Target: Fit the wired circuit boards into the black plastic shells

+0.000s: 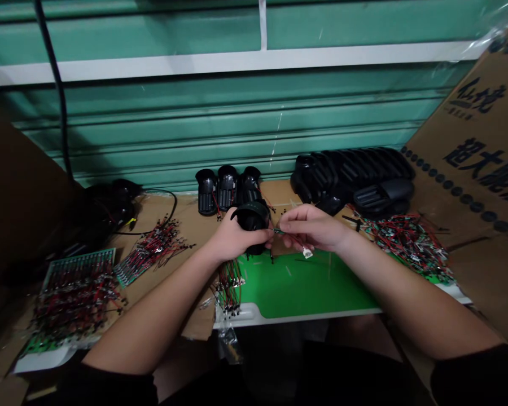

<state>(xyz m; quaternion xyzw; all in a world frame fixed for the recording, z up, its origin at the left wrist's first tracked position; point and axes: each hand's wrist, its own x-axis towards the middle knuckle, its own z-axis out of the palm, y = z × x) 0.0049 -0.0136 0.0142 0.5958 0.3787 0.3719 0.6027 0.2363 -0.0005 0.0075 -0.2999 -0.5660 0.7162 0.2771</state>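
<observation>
My left hand [232, 238] grips a black plastic housing [252, 219] from below and behind, and the palm hides its lower part. My right hand [311, 228] pinches a thin wired lead [279, 231] at the housing's side. From that lead, red wire runs down to a small white connector [307, 253]. Behind my hands stand three ribbed black housings [227, 188] in a row, with red wires trailing from them. Bundles of red-and-black wired small boards [152, 251] lie left of my left hand.
A green cutting mat [305, 287] lies under my hands, on cardboard [279, 194]. A stack of black housings [351, 172] stands back right, above a heap of wired boards [410, 248]. More wired boards [76, 299] lie far left. A printed carton [469, 146] and a green shutter [220, 124] bound the bench.
</observation>
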